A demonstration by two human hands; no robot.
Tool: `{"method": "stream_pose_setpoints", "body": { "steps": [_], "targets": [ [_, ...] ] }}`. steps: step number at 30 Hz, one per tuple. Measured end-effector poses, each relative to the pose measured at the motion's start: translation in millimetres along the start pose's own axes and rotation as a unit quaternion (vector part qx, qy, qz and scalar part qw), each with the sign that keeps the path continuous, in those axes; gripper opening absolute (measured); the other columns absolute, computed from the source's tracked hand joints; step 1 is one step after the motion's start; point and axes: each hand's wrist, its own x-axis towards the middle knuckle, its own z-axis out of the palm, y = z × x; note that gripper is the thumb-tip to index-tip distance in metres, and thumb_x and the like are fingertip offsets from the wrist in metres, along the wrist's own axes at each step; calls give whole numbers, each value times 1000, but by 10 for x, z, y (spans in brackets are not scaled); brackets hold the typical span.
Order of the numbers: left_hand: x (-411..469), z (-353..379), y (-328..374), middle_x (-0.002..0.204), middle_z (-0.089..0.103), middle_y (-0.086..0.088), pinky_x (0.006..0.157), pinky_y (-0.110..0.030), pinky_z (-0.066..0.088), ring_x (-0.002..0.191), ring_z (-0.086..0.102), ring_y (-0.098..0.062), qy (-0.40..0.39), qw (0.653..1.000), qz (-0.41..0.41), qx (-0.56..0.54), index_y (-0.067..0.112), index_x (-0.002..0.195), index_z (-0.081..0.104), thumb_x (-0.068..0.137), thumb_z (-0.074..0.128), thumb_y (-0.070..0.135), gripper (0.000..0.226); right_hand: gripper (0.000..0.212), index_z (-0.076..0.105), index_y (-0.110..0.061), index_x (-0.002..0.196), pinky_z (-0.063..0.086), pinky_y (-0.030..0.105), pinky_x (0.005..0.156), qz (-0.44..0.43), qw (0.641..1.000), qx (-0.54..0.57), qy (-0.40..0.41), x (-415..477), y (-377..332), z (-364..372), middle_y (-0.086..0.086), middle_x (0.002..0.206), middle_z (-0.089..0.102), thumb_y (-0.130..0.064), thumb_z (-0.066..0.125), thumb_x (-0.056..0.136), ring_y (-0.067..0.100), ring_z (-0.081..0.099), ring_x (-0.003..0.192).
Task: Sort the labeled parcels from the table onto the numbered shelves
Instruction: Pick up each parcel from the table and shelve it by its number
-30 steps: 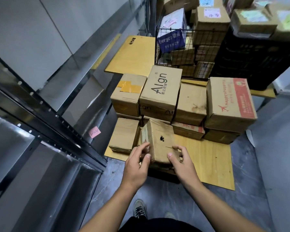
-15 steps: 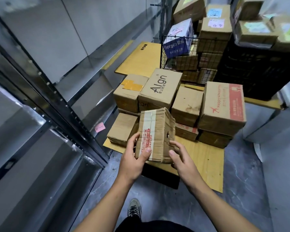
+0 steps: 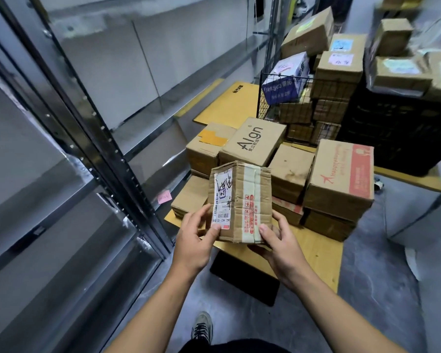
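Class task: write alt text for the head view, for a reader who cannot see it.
The left hand and right hand hold a taped cardboard parcel, shipping label facing the camera. Behind it, more boxes are stacked on a wooden table, metal shelves at left.

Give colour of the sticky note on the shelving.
The sticky note is pink; the head view, the only one, shows it.

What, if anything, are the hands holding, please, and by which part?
A taped cardboard parcel, by its lower corners: left hand at its label, right hand opposite.
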Motion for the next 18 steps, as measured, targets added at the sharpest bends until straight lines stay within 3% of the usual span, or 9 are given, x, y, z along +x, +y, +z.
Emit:
{"method": "stream_pose_setpoints", "body": {
  "steps": [3,5,8,10,14,18],
  "targets": [
    [-8,-44,2,125,49,16,98,-38,50,112,50,9,0,1000,-16,-7,40,136,50,81,70,52,59,37,46,-22,134,53,55,89,8,999,32,-16,39,6,-13,10,111,74,-8,51,100,24,70,98],
    [-29,-72,-4,132,51,16,101,-39,49,119,51,4,-14,999,-26,-35,48,133,48,76,67,59,61,38,43,-23,136,52,56,90,8,999,24,-35,58,-1,-11,11,113,73,-10,50,101,26,69,99],
    [-72,-95,-14,134,54,17,100,-42,50,124,53,-6,-13,999,-20,-36,45,134,49,78,68,52,60,42,42,-31,136,58,46,86,-47,994,-82,-50,66,-39,20,11,118,70,-8,50,102,21,71,101],
    [-99,-129,22,129,55,19,94,-32,51,119,53,1,13,1000,-2,-5,42,132,51,79,68,46,55,46,43,-39,136,59,41,84,-90,983,-156,-37,85,-55,38,6,124,60,-8,51,103,14,71,99],
    [-157,-224,113,123,53,22,80,-5,42,111,50,11,51,998,26,31,43,127,51,79,67,39,51,37,55,-56,126,56,52,95,-120,957,-258,-57,118,-67,71,-2,132,58,-45,55,90,18,64,114],
    [-240,-359,111,123,52,21,82,-4,40,111,50,9,85,994,30,54,46,125,49,78,67,40,51,41,54,-65,118,55,43,96,-117,950,-265,-115,158,-120,222,-25,127,60,-68,58,77,9,64,116]
  ]
}}
